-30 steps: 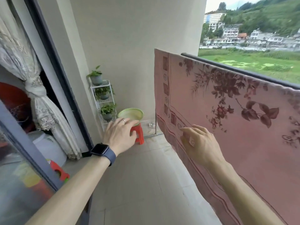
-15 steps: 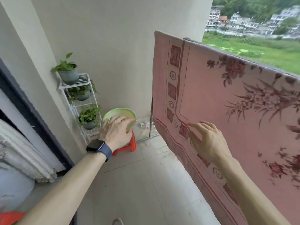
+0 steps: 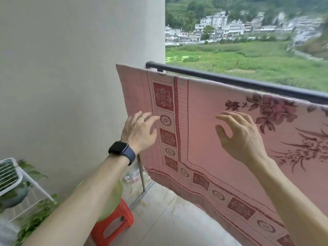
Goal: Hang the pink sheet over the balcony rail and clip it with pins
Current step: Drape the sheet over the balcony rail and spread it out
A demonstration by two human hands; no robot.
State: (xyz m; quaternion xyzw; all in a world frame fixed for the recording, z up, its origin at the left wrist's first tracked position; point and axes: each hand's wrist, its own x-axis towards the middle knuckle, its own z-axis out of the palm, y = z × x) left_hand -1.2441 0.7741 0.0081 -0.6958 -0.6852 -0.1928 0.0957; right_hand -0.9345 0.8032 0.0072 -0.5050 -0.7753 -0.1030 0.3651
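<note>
Unless pinned soon, could lose the pink sheet (image 3: 204,107) off the balcony rail (image 3: 248,84): no pins in sight, nothing gripped.

Nearest, well below the rail: left hand (image 3: 140,132), fingers spread and lightly bent, holding nothing, fingertips at the patterned border strip; touching or just short, cannot tell. Further along under the rail: right hand (image 3: 243,137), fingers likewise wide and empty, before the plain pink field.

Looks like smoothing or levelling. Too hard a downward tug would likely drag the cloth off. A gust from beyond the rail would likely lift the loose corner jutting past the rail's wall end.

Hangs flat, printed face turned inward to the balcony, long axis parallel to the rail, top edge just under it, hem well below. Whether folded over the rail, cannot tell.
</note>
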